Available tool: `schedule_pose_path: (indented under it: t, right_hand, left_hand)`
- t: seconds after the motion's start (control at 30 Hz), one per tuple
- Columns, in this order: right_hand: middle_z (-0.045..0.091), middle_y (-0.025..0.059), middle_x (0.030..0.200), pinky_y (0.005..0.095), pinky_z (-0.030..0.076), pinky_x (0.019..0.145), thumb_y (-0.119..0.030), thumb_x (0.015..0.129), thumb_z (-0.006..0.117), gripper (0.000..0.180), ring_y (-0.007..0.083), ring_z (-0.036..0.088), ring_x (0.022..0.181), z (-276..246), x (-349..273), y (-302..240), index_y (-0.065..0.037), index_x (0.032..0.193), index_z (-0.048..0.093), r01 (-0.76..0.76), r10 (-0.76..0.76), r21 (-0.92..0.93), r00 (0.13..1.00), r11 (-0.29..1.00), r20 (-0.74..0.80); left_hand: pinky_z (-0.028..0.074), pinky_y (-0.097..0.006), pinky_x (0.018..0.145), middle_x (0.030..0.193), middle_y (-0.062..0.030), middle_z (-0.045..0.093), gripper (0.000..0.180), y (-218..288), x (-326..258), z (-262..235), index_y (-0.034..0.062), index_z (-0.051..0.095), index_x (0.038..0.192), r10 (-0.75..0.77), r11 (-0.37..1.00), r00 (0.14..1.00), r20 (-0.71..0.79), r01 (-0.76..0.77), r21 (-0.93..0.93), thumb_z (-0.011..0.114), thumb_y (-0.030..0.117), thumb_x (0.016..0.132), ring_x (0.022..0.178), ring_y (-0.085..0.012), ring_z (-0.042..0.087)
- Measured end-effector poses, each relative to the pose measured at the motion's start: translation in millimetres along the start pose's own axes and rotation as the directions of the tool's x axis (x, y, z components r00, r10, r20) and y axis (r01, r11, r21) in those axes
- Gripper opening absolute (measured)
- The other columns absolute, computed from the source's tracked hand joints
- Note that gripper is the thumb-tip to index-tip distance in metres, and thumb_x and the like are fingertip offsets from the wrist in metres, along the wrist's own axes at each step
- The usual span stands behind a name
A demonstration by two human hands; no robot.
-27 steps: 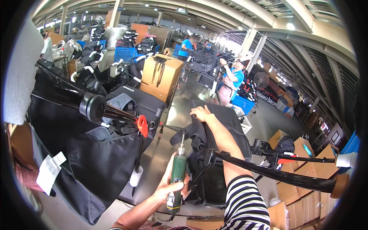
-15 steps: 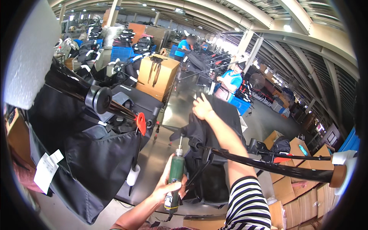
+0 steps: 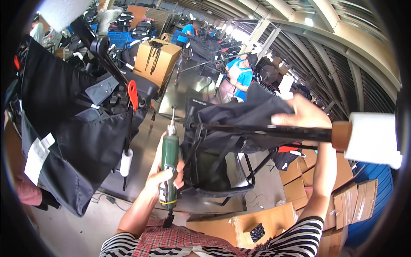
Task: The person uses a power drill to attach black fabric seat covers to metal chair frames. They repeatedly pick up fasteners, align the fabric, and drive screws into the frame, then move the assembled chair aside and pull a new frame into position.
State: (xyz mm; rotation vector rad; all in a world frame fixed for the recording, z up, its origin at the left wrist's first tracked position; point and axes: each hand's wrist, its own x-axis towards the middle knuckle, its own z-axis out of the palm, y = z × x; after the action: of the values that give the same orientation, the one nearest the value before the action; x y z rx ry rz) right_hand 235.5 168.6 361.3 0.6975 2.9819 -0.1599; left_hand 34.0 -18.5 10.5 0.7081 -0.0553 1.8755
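Note:
In my left hand point(image 3: 165, 175) is a green electric screwdriver point(image 3: 170, 152), upright with its bit pointing away from me. My fingers wrap its body. To the right, my right hand point(image 3: 306, 113) is blurred, with the thumb on the black fabric point(image 3: 252, 111) and the fingers about its right end. The fabric belongs to a black stroller-like frame point(image 3: 214, 169) on the bench. Its dark tube point(image 3: 274, 132) runs right to a white-wrapped end point(image 3: 372, 139), passing in front of my right wrist. The screwdriver's tip is just left of this frame, apart from it.
A second black fabric unit point(image 3: 77, 158) with a red lever point(image 3: 132, 95) stands at left. Beyond the metal bench point(image 3: 171, 98) is a cardboard box point(image 3: 156, 64) with black straps. Another person point(image 3: 239, 77) in blue works farther off. Cartons point(image 3: 261, 218) lie at lower right.
My right hand has moved right with the fabric's end. The frame's tube and wrapped end have swung up. The view has shifted, and the screwdriver stays in my left hand.

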Motion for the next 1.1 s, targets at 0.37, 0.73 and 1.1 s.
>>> schedule_pose_path:
  t: [0.37,0.73,1.1]
  right_hand:
    - [0.017,0.0341,0.157,0.0468,0.019,0.122,-0.052,0.084,0.072,0.109,0.0459,0.018,0.148,275,-116,-25,0.011,0.152,0.014,0.443,-0.482,0.192,0.83,0.876,0.281]
    - [0.058,0.0279,0.127,0.0365,0.052,0.094,-0.034,0.086,0.078,0.094,0.0279,0.061,0.115,361,18,94,0.015,0.147,0.026,0.07,0.512,0.991,0.85,0.117,-0.121]
    - [0.071,0.0103,0.097,0.0269,0.054,0.08,-0.012,0.092,0.072,0.034,0.0127,0.067,0.084,171,4,21,0.005,0.119,0.064,0.56,0.443,0.763,0.623,0.324,-0.645]
  left_hand:
    - [0.054,-0.033,0.052,0.1,-0.0174,0.047,0.087,9,-46,46,0.0182,0.019,0.153,0.155,0.978,0.987,0.038,-0.158,0.134,0.074,0.015,0.086,0.061,-0.0207,0.058]
    - [0.056,-0.036,0.053,0.098,-0.0187,0.048,0.087,15,-63,57,0.0121,0.018,0.151,0.092,0.974,0.992,0.084,-0.107,0.198,0.071,0.008,0.083,0.06,-0.0235,0.061]
    - [0.055,-0.036,0.051,0.096,-0.0171,0.05,0.073,22,-50,45,-0.003,0.032,0.138,0.004,0.982,0.997,0.081,-0.02,0.188,0.074,0.012,0.081,0.06,-0.0221,0.061]
